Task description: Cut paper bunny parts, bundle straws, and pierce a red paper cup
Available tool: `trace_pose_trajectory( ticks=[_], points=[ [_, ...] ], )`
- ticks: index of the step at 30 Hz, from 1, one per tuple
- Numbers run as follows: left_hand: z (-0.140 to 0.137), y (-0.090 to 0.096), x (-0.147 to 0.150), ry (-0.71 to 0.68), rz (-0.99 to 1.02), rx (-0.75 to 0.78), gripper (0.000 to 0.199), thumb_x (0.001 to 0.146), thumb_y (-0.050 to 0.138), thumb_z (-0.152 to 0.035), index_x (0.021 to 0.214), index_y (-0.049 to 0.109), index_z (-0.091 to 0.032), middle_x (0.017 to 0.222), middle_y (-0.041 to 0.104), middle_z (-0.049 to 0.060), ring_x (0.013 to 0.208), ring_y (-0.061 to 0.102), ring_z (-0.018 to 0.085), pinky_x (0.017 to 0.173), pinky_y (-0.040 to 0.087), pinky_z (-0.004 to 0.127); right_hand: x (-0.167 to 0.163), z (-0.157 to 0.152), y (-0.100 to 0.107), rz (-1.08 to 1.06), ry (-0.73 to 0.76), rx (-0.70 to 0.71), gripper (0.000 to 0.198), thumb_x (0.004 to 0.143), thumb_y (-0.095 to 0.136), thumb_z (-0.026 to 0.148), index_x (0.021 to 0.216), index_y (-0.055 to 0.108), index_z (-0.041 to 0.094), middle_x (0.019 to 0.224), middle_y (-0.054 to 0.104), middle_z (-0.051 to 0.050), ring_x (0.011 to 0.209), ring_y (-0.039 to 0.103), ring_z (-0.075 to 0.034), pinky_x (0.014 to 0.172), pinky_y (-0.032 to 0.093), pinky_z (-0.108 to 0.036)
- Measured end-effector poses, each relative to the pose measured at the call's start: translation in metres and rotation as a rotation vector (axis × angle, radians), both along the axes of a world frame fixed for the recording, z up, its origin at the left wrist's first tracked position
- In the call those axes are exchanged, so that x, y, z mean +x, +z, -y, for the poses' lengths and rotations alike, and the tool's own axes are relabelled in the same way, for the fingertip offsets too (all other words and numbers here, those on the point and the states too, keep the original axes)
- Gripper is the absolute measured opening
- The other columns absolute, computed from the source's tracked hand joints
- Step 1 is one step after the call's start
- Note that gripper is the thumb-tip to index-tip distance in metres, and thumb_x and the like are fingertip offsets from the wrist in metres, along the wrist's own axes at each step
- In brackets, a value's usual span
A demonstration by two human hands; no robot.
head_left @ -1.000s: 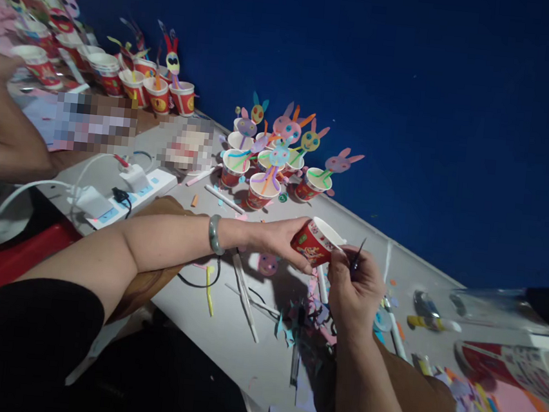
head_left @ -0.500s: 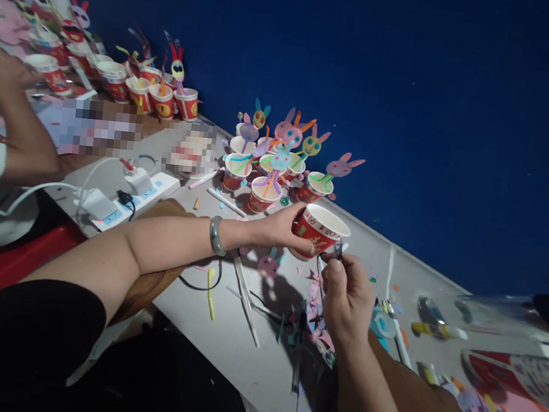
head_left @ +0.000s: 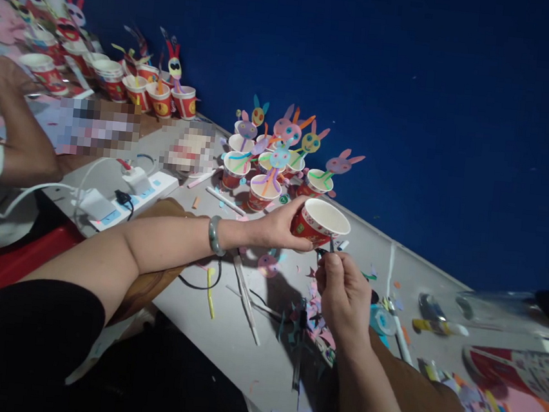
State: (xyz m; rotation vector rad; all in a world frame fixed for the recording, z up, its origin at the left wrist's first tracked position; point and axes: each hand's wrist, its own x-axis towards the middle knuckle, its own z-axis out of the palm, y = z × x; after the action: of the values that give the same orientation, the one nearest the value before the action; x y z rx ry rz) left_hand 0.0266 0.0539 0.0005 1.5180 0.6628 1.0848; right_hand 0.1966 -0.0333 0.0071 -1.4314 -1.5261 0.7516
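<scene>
My left hand (head_left: 283, 225) reaches across the table and grips a red and white paper cup (head_left: 311, 231) by its side. The cup tilts slightly, its open mouth facing up toward me. Just below its right side, my right hand (head_left: 343, 287) is closed on a small dark pointed tool (head_left: 333, 245); its kind is not clear, and most of it is hidden by the fingers. The tool's tip is at the cup's lower right wall; whether it pierces the paper I cannot tell. Behind the cup stand several similar cups (head_left: 264, 200) with paper rabbit heads on bent coloured straws.
A white power strip (head_left: 152, 191) with plugs lies left of my forearm. Paper scraps (head_left: 316, 320), a yellow straw (head_left: 210, 294) and a tape roll (head_left: 382, 320) lie on the grey table (head_left: 195, 328). Another person's arm (head_left: 23, 136) is at far left. A blue wall (head_left: 409, 115) stands behind.
My right hand has lowered and shifted slightly left, with the tool now lower against the cup's wall. The cup has turned and risen slightly in my left hand.
</scene>
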Motion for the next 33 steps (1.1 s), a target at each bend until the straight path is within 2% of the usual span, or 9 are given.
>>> trace_pose_trajectory(
  ticks=[5, 12, 15, 18, 21, 24, 27, 30, 33],
  points=[
    [0.0, -0.001, -0.001, 0.052, -0.074, 0.13, 0.078, 0.064, 0.077, -0.024, 0.134, 0.046, -0.015, 0.131, 0.061, 0.013, 0.126, 0.056, 0.028, 0.11, 0.042, 0.037, -0.002, 0.0, 0.003, -0.133, 0.029, -0.093, 0.049, 0.092, 0.055, 0.066, 0.072, 0.052, 0.021, 0.052, 0.041, 0.006, 0.045, 0.034, -0.007, 0.041, 0.026, -0.02],
    [0.001, -0.003, -0.003, 0.025, -0.161, 0.198, 0.082, 0.071, 0.073, -0.026, 0.144, 0.038, -0.015, 0.134, 0.058, 0.014, 0.126, 0.057, 0.028, 0.109, 0.043, 0.038, 0.001, -0.005, 0.005, -0.472, 0.154, -0.38, 0.048, 0.082, 0.065, 0.068, 0.074, 0.051, 0.022, 0.048, 0.033, 0.009, 0.039, 0.019, -0.005, 0.037, 0.017, -0.019],
    [-0.001, -0.006, -0.002, 0.017, -0.183, 0.218, 0.083, 0.072, 0.072, -0.027, 0.145, 0.036, -0.015, 0.137, 0.056, 0.016, 0.127, 0.056, 0.029, 0.11, 0.043, 0.039, 0.003, -0.005, 0.005, -0.471, 0.166, -0.425, 0.047, 0.084, 0.061, 0.068, 0.075, 0.051, 0.023, 0.047, 0.031, 0.01, 0.039, 0.015, -0.005, 0.037, 0.016, -0.02],
    [-0.003, -0.011, -0.001, 0.018, -0.18, 0.241, 0.085, 0.07, 0.072, -0.028, 0.145, 0.035, -0.017, 0.139, 0.054, 0.016, 0.128, 0.055, 0.031, 0.11, 0.043, 0.043, 0.005, -0.004, 0.006, -0.234, 0.124, -0.283, 0.047, 0.089, 0.056, 0.067, 0.075, 0.051, 0.022, 0.049, 0.034, 0.008, 0.042, 0.025, -0.007, 0.041, 0.022, -0.021],
    [-0.004, -0.013, -0.001, 0.01, -0.19, 0.249, 0.083, 0.071, 0.071, -0.031, 0.144, 0.035, -0.017, 0.138, 0.054, 0.017, 0.129, 0.054, 0.032, 0.11, 0.043, 0.046, 0.007, -0.003, 0.007, 0.229, 0.015, -0.004, 0.04, 0.095, 0.051, 0.057, 0.079, 0.056, 0.02, 0.054, 0.046, 0.003, 0.049, 0.04, -0.011, 0.051, 0.03, -0.024],
    [-0.003, -0.011, -0.001, -0.002, -0.222, 0.227, 0.082, 0.072, 0.07, -0.033, 0.143, 0.034, -0.016, 0.135, 0.056, 0.017, 0.126, 0.056, 0.031, 0.108, 0.044, 0.045, 0.009, -0.001, 0.003, 0.681, -0.133, 0.206, 0.037, 0.097, 0.048, 0.05, 0.085, 0.063, 0.018, 0.055, 0.05, 0.0, 0.048, 0.039, -0.012, 0.052, 0.023, -0.026],
    [-0.001, -0.009, -0.001, -0.003, -0.24, 0.207, 0.081, 0.072, 0.069, -0.033, 0.143, 0.033, -0.014, 0.131, 0.058, 0.016, 0.122, 0.057, 0.031, 0.106, 0.046, 0.044, 0.008, 0.0, -0.003, 0.992, -0.248, 0.306, 0.04, 0.1, 0.045, 0.045, 0.081, 0.064, 0.016, 0.058, 0.054, -0.003, 0.047, 0.032, -0.011, 0.052, 0.012, -0.028],
    [0.0, -0.008, -0.001, -0.005, -0.249, 0.177, 0.082, 0.071, 0.07, -0.031, 0.143, 0.033, -0.015, 0.13, 0.058, 0.015, 0.121, 0.057, 0.03, 0.103, 0.047, 0.044, 0.008, 0.0, -0.006, 1.076, -0.269, 0.34, 0.04, 0.101, 0.044, 0.042, 0.077, 0.063, 0.016, 0.061, 0.056, -0.004, 0.048, 0.029, -0.01, 0.052, 0.011, -0.029],
    [0.0, -0.008, -0.002, 0.004, -0.267, 0.16, 0.081, 0.07, 0.071, -0.028, 0.142, 0.035, -0.016, 0.129, 0.058, 0.014, 0.12, 0.058, 0.03, 0.103, 0.047, 0.043, 0.008, -0.001, -0.004, 0.893, -0.219, 0.274, 0.037, 0.099, 0.046, 0.045, 0.08, 0.062, 0.017, 0.057, 0.051, -0.001, 0.047, 0.03, -0.01, 0.051, 0.015, -0.028]
  ],
)
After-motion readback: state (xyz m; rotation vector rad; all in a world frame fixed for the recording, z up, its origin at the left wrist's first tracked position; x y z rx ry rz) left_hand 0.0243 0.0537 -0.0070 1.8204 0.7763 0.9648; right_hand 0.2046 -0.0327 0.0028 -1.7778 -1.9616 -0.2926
